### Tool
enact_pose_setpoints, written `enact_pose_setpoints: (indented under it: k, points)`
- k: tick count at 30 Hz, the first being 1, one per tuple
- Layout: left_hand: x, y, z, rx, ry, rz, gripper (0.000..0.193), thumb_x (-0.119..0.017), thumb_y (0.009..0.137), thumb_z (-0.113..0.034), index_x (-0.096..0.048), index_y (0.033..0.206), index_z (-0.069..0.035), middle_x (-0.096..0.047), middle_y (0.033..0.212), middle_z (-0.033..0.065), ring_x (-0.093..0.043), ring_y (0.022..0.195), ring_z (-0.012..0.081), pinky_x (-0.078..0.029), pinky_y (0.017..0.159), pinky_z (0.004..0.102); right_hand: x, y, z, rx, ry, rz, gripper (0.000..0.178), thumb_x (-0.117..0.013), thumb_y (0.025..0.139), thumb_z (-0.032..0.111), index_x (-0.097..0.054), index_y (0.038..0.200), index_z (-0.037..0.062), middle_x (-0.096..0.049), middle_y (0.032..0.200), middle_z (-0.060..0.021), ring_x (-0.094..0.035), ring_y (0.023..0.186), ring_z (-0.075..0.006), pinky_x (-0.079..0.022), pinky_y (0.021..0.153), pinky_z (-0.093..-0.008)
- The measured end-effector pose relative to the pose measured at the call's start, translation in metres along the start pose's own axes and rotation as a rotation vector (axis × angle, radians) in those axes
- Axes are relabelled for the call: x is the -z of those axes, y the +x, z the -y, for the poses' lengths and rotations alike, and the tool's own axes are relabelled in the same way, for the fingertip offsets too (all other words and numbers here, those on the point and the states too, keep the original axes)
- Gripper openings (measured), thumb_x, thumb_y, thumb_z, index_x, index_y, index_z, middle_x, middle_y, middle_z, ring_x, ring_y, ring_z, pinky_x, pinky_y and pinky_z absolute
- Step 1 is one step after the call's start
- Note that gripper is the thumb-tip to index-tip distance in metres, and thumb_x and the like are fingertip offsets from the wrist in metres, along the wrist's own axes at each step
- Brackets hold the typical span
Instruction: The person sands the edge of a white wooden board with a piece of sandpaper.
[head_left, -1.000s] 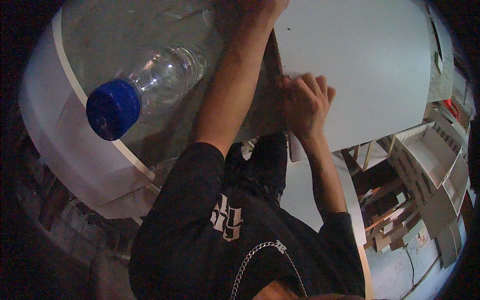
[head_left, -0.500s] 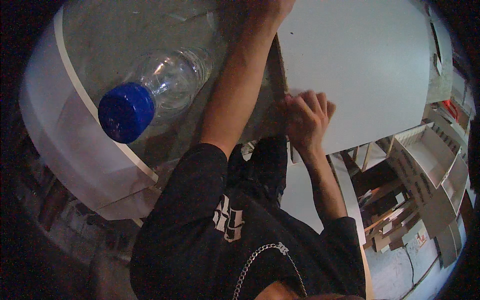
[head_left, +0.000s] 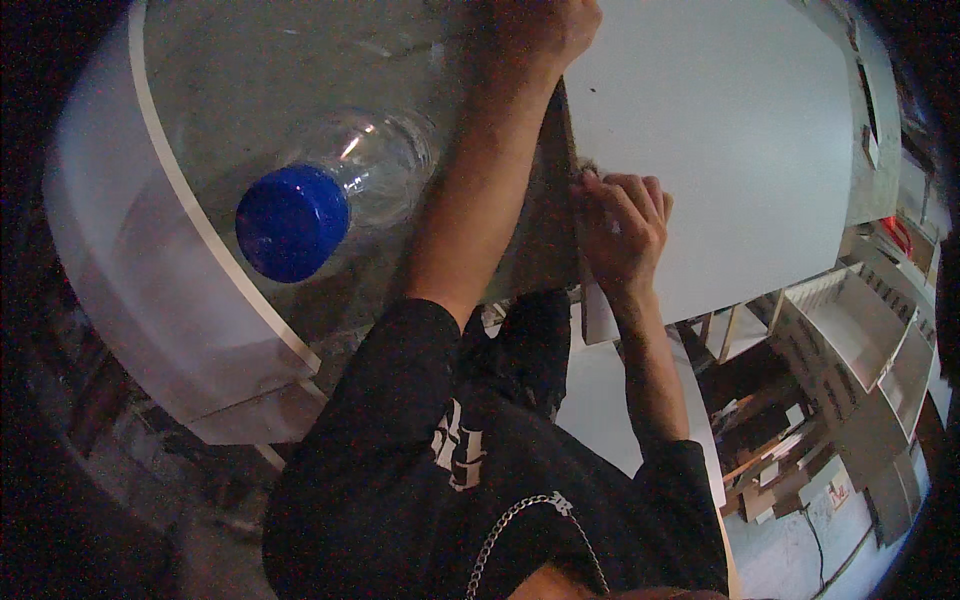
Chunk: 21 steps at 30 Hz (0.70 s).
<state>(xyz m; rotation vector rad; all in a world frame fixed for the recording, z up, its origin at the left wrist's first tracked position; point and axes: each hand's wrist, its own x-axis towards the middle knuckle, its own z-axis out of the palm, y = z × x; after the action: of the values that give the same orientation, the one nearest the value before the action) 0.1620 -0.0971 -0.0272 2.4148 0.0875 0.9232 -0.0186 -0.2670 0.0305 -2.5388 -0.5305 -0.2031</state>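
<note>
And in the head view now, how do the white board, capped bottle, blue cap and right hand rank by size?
1. White board
2. Capped bottle
3. Blue cap and right hand, unranked: they look close, and the cap may be nearer the camera.

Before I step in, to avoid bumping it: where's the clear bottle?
In the head view, the clear bottle is at upper left, just left of the left forearm.

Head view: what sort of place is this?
Likely a furniture or panel workshop: a large white panel up close, open box-like units at right, and loose board pieces heaped near them.
</note>
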Motion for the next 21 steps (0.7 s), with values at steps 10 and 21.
enact_pose_setpoints:
  k: [10,21]
  points:
    - [0.008,-0.003,-0.008,0.026,-0.019,0.059,0.062,-0.060,0.096,-0.014,-0.036,0.150,0.004,-0.047,0.144,0.0310,-0.049,0.132,0.0466,-0.040,0.111,0.0525,-0.008,0.004,-0.008,0.070,-0.062,0.085,0.012,-0.072,0.084,0.013,-0.073,0.096,0.0161,-0.065,0.090,0.0013,-0.057,0.088,-0.0225,-0.037,0.082,-0.0373]
    - [0.019,-0.001,-0.019,0.010,0.056,0.140,0.061,-0.054,0.097,-0.014,-0.033,0.151,0.007,-0.044,0.145,0.0347,-0.047,0.133,0.0482,-0.039,0.113,0.0523,-0.010,0.017,-0.009,0.010,-0.128,0.048,0.011,-0.077,0.084,0.017,-0.067,0.079,0.0149,-0.063,0.083,0.0010,-0.055,0.086,-0.0217,-0.034,0.080,-0.0365]
